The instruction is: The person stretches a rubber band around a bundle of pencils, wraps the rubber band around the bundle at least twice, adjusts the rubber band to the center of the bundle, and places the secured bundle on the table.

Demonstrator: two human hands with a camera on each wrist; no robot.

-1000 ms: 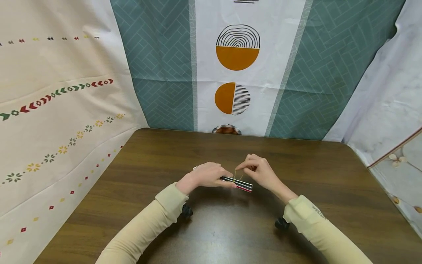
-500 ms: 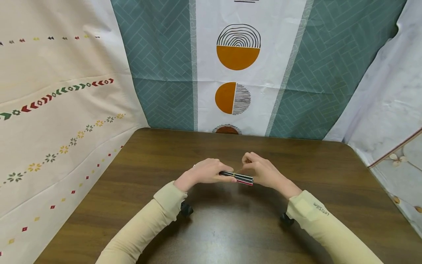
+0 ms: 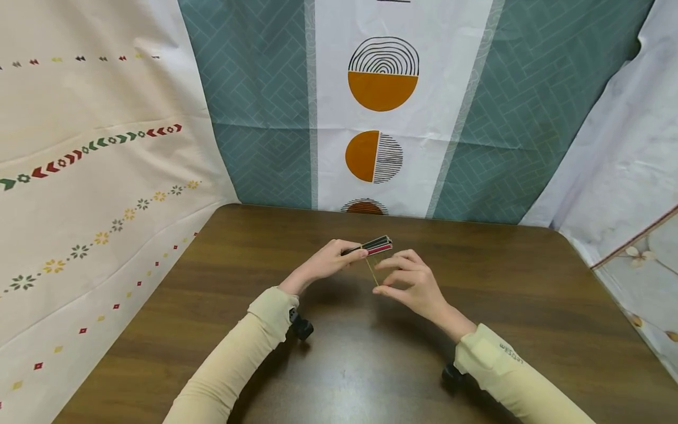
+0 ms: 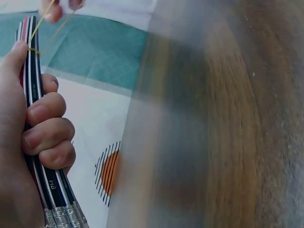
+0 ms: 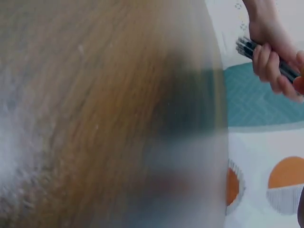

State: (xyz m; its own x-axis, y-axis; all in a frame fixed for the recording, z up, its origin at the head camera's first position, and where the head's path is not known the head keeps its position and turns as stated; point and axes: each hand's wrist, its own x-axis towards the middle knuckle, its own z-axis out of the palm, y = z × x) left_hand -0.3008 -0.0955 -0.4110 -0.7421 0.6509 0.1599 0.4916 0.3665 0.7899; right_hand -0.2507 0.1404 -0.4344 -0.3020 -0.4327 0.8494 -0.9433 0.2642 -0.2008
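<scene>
My left hand (image 3: 331, 259) grips a bundle of several pencils (image 3: 378, 242), raised above the table. The pencils are dark with pale stripes, one of them red, and "HB" is printed on one in the left wrist view. Silver ferrules (image 4: 64, 216) show at the bundle's lower end there. A thin yellow rubber band (image 4: 34, 50) loops round the pencils near my left thumb. My right hand (image 3: 415, 281), just right of and below the bundle, holds the band's loop stretched away from the pencils with thumb and fingers. The right wrist view mostly cuts this hand off.
Under both hands lies a brown wooden table (image 3: 339, 353). A patterned cloth (image 3: 265, 106) hangs behind its far edge, with pale cloths at the left and right sides. Dark wrist cameras (image 3: 302, 327) sit below both cuffs.
My left hand has lifted and tilted the pencils so their right end points upward. My right hand has moved from behind the bundle to its near side, drawing the rubber band down.
</scene>
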